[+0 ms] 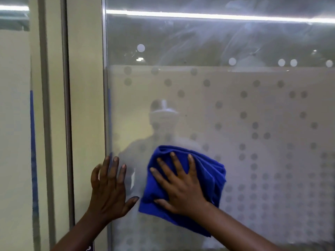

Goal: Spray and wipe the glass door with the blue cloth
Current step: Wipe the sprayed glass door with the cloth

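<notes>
The glass door fills most of the view, frosted with a pattern of grey dots below a clear upper band streaked with smears. A folded blue cloth lies flat against the glass at lower centre. My right hand presses on the cloth with fingers spread. Just left of it, my left hand rests flat on the glass near the door's left edge, fingers apart, holding nothing. No spray bottle is in view.
The door's metal edge runs vertically left of centre. A cream frame post and a dark vertical strip stand beside it. A blue stripe runs down the far left panel. A person's reflection shows faintly in the glass.
</notes>
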{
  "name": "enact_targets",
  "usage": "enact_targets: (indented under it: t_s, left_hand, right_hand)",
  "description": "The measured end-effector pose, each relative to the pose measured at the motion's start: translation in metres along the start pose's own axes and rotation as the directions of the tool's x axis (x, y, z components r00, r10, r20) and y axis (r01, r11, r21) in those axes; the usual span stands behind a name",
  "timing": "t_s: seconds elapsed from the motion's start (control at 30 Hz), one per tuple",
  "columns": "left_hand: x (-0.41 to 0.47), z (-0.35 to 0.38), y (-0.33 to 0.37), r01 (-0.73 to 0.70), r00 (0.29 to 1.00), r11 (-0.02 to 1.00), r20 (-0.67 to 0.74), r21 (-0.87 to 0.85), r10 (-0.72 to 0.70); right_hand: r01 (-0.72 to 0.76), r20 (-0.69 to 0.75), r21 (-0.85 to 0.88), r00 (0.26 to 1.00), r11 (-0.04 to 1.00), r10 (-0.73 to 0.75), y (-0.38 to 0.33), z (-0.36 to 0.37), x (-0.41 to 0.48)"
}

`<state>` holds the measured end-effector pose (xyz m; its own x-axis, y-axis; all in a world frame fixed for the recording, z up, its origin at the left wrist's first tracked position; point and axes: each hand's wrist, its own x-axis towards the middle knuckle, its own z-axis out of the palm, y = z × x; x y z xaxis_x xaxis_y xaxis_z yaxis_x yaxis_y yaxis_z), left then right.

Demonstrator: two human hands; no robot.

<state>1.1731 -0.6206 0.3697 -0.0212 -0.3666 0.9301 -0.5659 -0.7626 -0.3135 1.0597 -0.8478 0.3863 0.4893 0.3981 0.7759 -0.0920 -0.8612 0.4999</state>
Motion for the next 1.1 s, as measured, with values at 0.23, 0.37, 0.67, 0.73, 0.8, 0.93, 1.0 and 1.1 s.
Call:
enact_targets:
  t_s: [0.23, 0.37, 0.67, 0.73, 0.8, 0.93, 1.0, 1.1]
  left_hand:
    - [0.002, 0.002, 0.002, -0.02, 1.0, 0.999, -0.017, 0.045, 0.02]
    - [0.002, 0.004, 0.004, -0.016, 0.999, 0.999, -0.033, 0.04, 0.017]
    - [0.003, 0.003, 0.005, -0.022, 0.997, 0.998, -0.077, 0.059, 0.026]
    - [0.002, 0.004, 0.004, -0.016, 0.997, 0.998, -0.073, 0.062, 0.021]
    - [0.002, 0.004, 0.005, -0.012, 0.997, 0.998, -0.076, 0.058, 0.017]
    - [0.002, 0.001, 0.004, -0.009, 0.996, 1.0, -0.084, 0.022, 0.011]
    - [0.002, 0.001, 0.003, -0.001, 0.995, 1.0, -0.1, 0.001, 0.001]
    - [0.002, 0.002, 0.002, 0.004, 0.995, 1.0, -0.104, 0.011, -0.003]
  right_hand:
    - [-0.269, 0.171, -0.102, 0.944, 0.958, 0.283, 0.074, 0.001, -0.103]
    - [-0.542, 0.196, -0.098, 0.812, 0.835, 0.55, 0.114, -0.015, -0.103]
    - [-0.735, 0.038, 0.003, 0.678, 0.678, 0.734, 0.121, -0.045, 0.019]
    - [-0.664, 0.011, 0.004, 0.747, 0.747, 0.664, 0.099, -0.042, 0.036]
    - [-0.563, -0.011, 0.005, 0.827, 0.827, 0.563, 0.072, -0.035, 0.045]
    - [-0.294, 0.012, -0.001, 0.956, 0.956, 0.294, 0.015, -0.013, 0.028]
    - [-0.174, 0.024, -0.02, 0.984, 0.985, 0.174, 0.004, -0.002, 0.006]
    - [-0.115, 0.019, -0.062, 0.993, 0.991, 0.116, 0.016, 0.008, -0.032]
